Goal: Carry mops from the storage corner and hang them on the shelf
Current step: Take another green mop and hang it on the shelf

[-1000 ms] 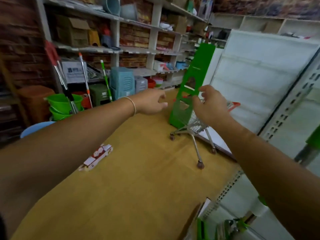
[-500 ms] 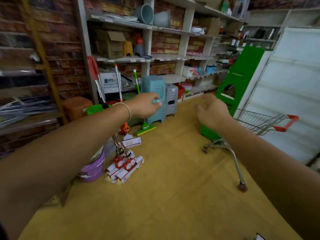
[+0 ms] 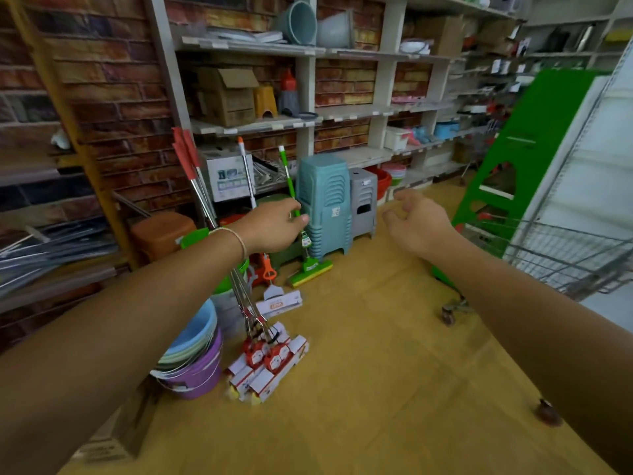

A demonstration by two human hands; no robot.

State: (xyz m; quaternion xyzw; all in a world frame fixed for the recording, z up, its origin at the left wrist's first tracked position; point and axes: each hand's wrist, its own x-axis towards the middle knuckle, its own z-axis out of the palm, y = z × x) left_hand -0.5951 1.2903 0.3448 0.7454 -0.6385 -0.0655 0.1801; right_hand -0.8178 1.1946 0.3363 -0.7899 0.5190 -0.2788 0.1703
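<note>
Green mop handle pinched by left hand.

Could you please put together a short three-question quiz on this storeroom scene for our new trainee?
1. True or false: the left hand grips the green-handled mop.
2. Which stands right beside that mop's head? A) the teal stool stack B) the purple basin C) the shopping cart
3. Fill in: the right hand is open and holds ____.

Key
1. True: its fingers curl round the green shaft.
2. A: the mop stands against the teal stools.
3. Nothing: it hangs in the air, fingers loosely curled.
</note>
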